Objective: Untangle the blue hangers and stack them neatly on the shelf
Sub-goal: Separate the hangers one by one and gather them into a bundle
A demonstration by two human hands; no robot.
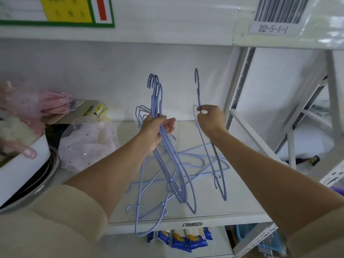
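Above the shelf (214, 213), a barcode label (270, 28) reads "D2-5-1-1".

Left hand (157, 127) grips a bunch of blue hangers (168, 146) at their necks, hooks up, fingers wrapped around the wires. Right hand (210, 119) pinches a single hanger (212, 146) just below its hook, held upright and apart from the bunch. More loose hangers (195, 159) lie crossed on the white shelf (232, 202) beneath both hands (count unclear, wires overlap). At left: a white box (24, 164), and a sheer spangled bag (87, 140) beside it. Barcode label (279, 13) on the shelf edge above.
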